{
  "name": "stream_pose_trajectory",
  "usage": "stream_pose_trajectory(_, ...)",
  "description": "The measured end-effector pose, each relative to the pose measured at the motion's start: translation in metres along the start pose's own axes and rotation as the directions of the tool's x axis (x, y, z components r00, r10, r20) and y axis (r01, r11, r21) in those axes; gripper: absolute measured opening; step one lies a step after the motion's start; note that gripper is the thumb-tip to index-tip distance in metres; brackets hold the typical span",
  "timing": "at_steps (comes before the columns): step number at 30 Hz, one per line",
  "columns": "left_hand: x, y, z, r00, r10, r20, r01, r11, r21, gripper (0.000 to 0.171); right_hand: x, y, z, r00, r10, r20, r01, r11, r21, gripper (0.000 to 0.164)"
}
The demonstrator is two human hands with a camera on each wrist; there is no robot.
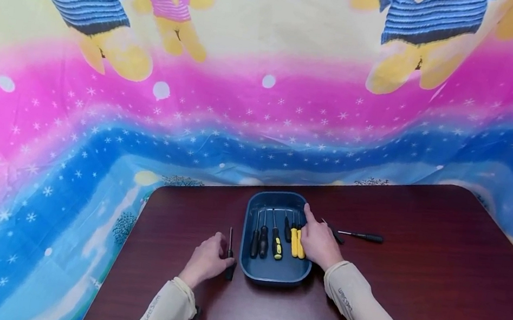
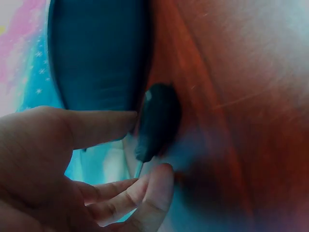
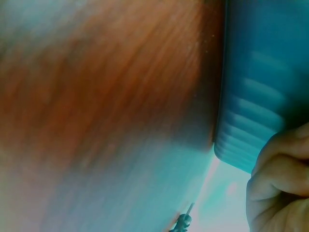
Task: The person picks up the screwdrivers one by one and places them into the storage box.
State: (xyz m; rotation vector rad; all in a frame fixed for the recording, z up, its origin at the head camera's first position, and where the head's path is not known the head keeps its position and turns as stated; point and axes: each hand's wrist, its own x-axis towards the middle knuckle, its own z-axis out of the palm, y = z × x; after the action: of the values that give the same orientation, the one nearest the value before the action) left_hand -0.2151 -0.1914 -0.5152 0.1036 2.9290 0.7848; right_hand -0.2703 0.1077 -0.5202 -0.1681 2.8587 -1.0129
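Observation:
A blue tray (image 1: 273, 273) holds several tools, among them black-handled screwdrivers (image 1: 255, 242), a black-and-yellow screwdriver (image 1: 277, 246) and yellow-handled pliers (image 1: 295, 242). Left of it, a black screwdriver (image 1: 229, 271) lies on the table, shaft pointing away. My left hand (image 1: 207, 259) is around this one; in the left wrist view the thumb and fingers stand either side of its handle (image 2: 159, 118), with a gap visible. My right hand (image 1: 321, 241) holds the tray's right side, index finger along the rim. Its curled fingers (image 3: 285, 176) show against the tray wall in the right wrist view.
Right of the tray lies another black-handled screwdriver (image 1: 368, 237), beside a dark tool (image 1: 339, 237) partly hidden by my right hand. The dark red wooden table (image 1: 426, 282) ends at a patterned cloth backdrop (image 1: 264, 106) with bears and snowflakes.

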Motion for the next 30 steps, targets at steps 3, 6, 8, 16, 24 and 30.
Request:
stream_pose_trajectory(3,0.0,0.0,0.005,1.0,0.015,-0.026,-0.015,1.0,0.003,0.033,0.0,0.0,0.0,1.0,-0.002,-0.006,0.002,1.0,-0.01,0.065)
stream_pose_trajectory(6,0.0,0.001,0.007,0.999,0.022,-0.048,-0.021,1.0,0.017,0.029,0.0,0.0,0.0,1.0,-0.007,-0.009,0.007,1.0,-0.017,0.065)
stream_pose_trajectory(8,0.0,0.001,0.007,0.998,0.019,-0.055,-0.017,0.999,0.033,0.028,0.001,0.0,0.0,1.0,-0.003,-0.008,0.003,1.0,-0.014,0.065)
stream_pose_trajectory(16,-0.001,0.002,0.006,0.997,-0.052,-0.055,0.051,0.999,-0.015,0.029,0.001,-0.001,-0.001,1.0,-0.005,-0.001,0.005,1.0,-0.008,0.065)
stream_pose_trajectory(24,0.005,0.003,-0.01,0.995,-0.031,-0.092,0.025,0.997,-0.073,0.024,0.0,-0.001,-0.001,1.0,-0.013,-0.002,0.013,1.0,-0.006,0.066)
stream_pose_trajectory(30,0.009,0.009,-0.027,0.998,-0.05,-0.047,0.037,0.967,-0.253,0.022,-0.001,-0.001,0.0,1.0,-0.009,0.001,0.009,1.0,-0.007,0.066)
